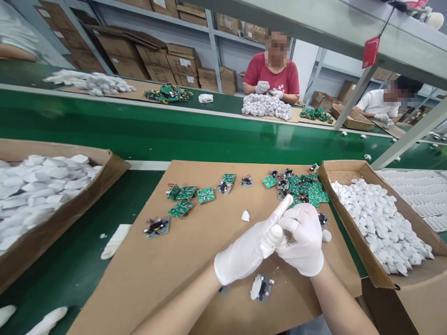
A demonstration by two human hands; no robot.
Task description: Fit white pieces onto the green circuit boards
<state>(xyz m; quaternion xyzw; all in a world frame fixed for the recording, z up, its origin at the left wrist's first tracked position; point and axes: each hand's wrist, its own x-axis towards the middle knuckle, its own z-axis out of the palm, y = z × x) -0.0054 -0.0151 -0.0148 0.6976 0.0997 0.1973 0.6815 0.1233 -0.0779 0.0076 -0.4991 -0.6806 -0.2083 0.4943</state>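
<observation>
Head cam view: pile of green circuit boards (307,187) sits just past the right hand (303,239), and a small white piece (246,216) lies on the cardboard (195,260) just beyond the left hand (249,245). Left index finger's poked out forward, right fingers are curled in, hands touching. Can't tell if either's gripping anything, the fingers hide it.

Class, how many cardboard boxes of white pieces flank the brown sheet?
2: left box and right box, one either side of the brown sheet; the left runs out of view.
</observation>
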